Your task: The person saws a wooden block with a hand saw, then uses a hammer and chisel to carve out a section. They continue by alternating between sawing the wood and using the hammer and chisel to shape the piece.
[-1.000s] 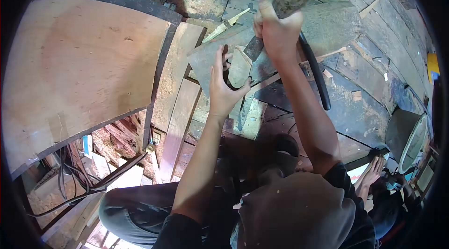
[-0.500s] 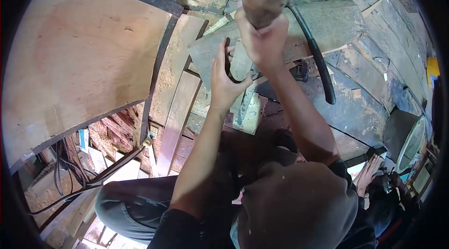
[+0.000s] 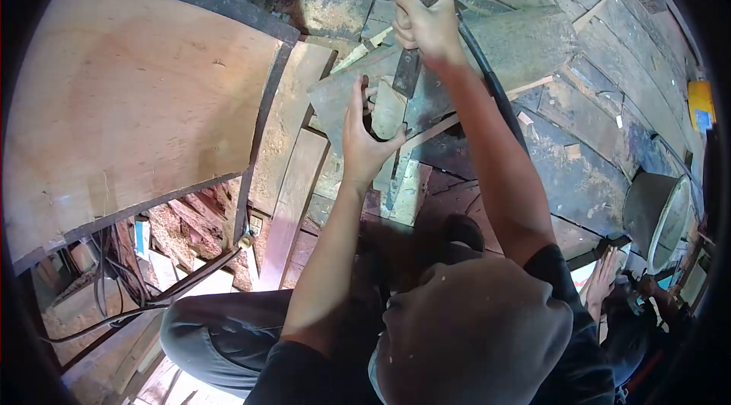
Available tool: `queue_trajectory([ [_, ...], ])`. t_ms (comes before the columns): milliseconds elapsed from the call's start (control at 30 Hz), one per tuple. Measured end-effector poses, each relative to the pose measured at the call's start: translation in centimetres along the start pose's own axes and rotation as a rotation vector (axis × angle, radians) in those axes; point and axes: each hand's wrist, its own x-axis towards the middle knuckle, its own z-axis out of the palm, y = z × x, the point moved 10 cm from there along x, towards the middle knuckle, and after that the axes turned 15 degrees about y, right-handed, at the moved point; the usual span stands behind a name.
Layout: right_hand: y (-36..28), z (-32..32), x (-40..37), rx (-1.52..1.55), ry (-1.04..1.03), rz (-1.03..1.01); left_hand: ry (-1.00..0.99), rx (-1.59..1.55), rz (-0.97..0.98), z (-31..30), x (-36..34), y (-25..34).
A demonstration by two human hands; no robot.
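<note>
The pale wood piece [image 3: 390,110] lies on a grey board [image 3: 333,93] on the plank floor [image 3: 594,169], clasped by the left hand [image 3: 362,142], while the right hand [image 3: 426,24] keeps a clenched grip on a raised dark-bladed tool [image 3: 406,74]; with chips [image 3: 572,151] about, the shaping looks only partly done

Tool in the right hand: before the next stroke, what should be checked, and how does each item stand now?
1. Right hand closed around the tool: ok.
2. Left hand holding the wood piece down: ok.
3. Left fingers clear of the blade: not ok, they lie close beside it.
4. Board underneath lies steady: cannot tell.
5. Black hose out of the way: not ok, it runs right by the right forearm.
</note>
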Motion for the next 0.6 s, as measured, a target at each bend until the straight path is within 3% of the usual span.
queue_trajectory([
  [200, -0.2, 0.0, -0.3, -0.004, -0.037, 0.018, -0.017, 0.011, 0.042, 0.1, 0.0, 0.2],
  [300, -0.4, -1.1, 0.1, -0.004, 0.047, -0.005, -0.025, 0.025, 0.052, 0.1, 0.0, 0.5],
  [600, 2.0, -0.7, 2.2, -0.032, -0.024, 0.135, -0.130, 0.003, 0.052, 0.6, 0.0, 0.7],
])
